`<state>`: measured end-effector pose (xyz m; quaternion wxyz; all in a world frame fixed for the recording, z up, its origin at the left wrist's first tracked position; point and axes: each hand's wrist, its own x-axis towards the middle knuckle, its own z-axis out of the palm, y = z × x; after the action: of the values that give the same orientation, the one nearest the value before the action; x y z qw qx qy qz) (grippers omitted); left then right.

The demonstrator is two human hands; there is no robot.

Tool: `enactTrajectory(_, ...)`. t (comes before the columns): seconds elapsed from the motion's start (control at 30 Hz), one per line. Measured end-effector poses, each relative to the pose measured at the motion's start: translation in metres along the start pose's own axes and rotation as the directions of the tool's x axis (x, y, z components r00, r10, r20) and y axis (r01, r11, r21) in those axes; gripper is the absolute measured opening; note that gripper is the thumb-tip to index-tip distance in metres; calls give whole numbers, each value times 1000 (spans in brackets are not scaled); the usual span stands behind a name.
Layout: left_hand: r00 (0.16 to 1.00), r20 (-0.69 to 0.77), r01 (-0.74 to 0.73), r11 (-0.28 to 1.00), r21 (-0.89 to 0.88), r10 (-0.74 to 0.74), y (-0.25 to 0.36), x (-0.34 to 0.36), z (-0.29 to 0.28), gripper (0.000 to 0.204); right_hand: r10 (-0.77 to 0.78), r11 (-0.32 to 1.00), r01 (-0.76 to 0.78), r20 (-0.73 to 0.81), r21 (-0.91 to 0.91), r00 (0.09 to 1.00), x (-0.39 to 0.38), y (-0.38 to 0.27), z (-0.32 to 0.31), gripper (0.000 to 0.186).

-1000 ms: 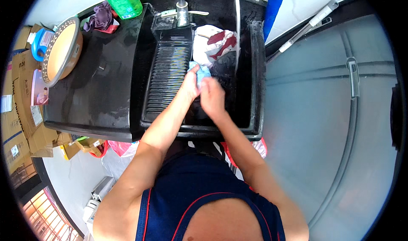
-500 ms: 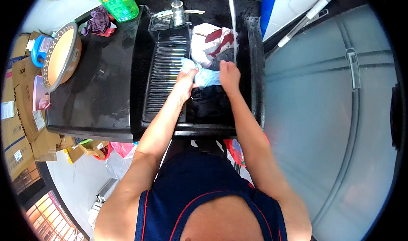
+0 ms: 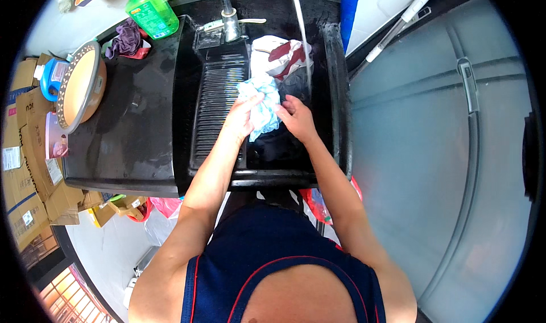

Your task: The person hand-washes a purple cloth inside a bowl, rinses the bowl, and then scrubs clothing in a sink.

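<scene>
Works over a black sink point(image 3: 341, 135) with 2 bare hands, both forearms reaching in from below. Holds a crumpled light-blue cloth point(image 3: 264, 98) in the left hand point(image 3: 240, 116), fingers closed on the fabric's left side and thumb laid over the top. Has the bunched cloth above the sink, near the right edge of a ribbed washboard point(image 3: 218, 104). Holds the right hand point(image 3: 298, 121) half open at the cloth's right side, fingers loosely curved and thumb pointing toward the fabric; cannot tell whether touching or just beside it. Faces a white-and-maroon cloth point(image 3: 281, 56) lying in the sink just beyond the light-blue cloth, and a thin stream of water point(image 3: 301, 24) falling at the right of the pile. Has 1 metal tap point(image 3: 230, 24) at the back, behind the washboard. Has, on the black counter point(image 3: 133, 118) to the left, a green pump bottle point(image 3: 151, 14), a crumpled purple cloth point(image 3: 124, 40) near the bottle, and a tan basin point(image 3: 81, 89) with a patterned rim. Has a blue bottle point(image 3: 50, 83) and cardboard boxes point(image 3: 33, 146) farther left. Wears a navy sleeveless top point(image 3: 261, 232) with red piping. Stands beside a pale grey panel point(image 3: 415, 158) at the right.
</scene>
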<state>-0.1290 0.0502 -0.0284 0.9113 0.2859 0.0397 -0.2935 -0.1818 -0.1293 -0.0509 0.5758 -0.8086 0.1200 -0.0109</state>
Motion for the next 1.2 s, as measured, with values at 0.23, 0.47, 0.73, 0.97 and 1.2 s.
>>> enactTrajectory(0.23, 997, 67, 23, 1000, -7, -22, 22, -9, -11, 51, 73, 992, -71, -16, 101, 997, 20, 9, -23, 28)
enactTrajectory(0.47, 990, 113, 71, 995, 64, -78, 25, -13, -3, 53, 110, 893, -187, 203, 410, 973, 7, -19, 1, 46)
enactTrajectory(0.73, 931, -361, 130, 867, 481, 61, 14, -2, -23, 27, -97, 966, 139, -194, 217, 976, 9, -27, -11, 22)
enactTrajectory(0.97, 977, -207, 50, 999, 20, -45, 10, -2, -17, 39, -96, 991, 106, -117, 79, 988, 27, 11, -18, 58)
enactTrajectory(1.2, 972, 28, 232, 934, -270, -233, 0, 3, -9, 41, 219, 689, -456, 437, 564, 872, 15, 3, 17, 43)
